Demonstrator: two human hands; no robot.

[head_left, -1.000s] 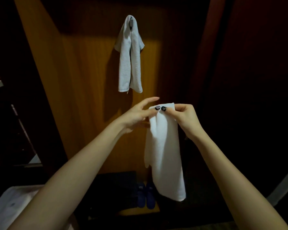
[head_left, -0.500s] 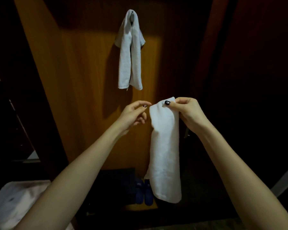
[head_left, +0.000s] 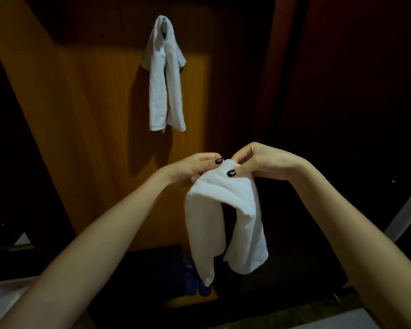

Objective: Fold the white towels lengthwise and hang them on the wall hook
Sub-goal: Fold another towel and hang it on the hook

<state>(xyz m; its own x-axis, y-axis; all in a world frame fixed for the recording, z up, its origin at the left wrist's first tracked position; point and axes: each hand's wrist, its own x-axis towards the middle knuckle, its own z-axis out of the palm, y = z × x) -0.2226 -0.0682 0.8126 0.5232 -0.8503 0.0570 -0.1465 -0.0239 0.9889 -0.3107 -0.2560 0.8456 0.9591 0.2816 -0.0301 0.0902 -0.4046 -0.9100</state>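
Observation:
One white towel [head_left: 164, 77] hangs folded over the metal wall hook [head_left: 164, 26] on the orange wooden panel [head_left: 93, 110]. Below and to the right of it I hold a second white towel [head_left: 214, 222] by its top, where it bunches into a hump with two ends hanging down. My left hand [head_left: 195, 169] pinches the top from the left. My right hand [head_left: 259, 163] pinches it from the right, thumb pressed on the cloth. The two hands almost touch.
A pair of blue slippers [head_left: 195, 281] lies on the floor under the held towel. A pale surface [head_left: 0, 298] shows at the bottom left, a light strip [head_left: 403, 210] at the right. Dark walls flank the panel.
My left hand has come back onto the towel's top beside the right hand. The towel, hanging as one straight strip before, now drapes doubled with two ends down.

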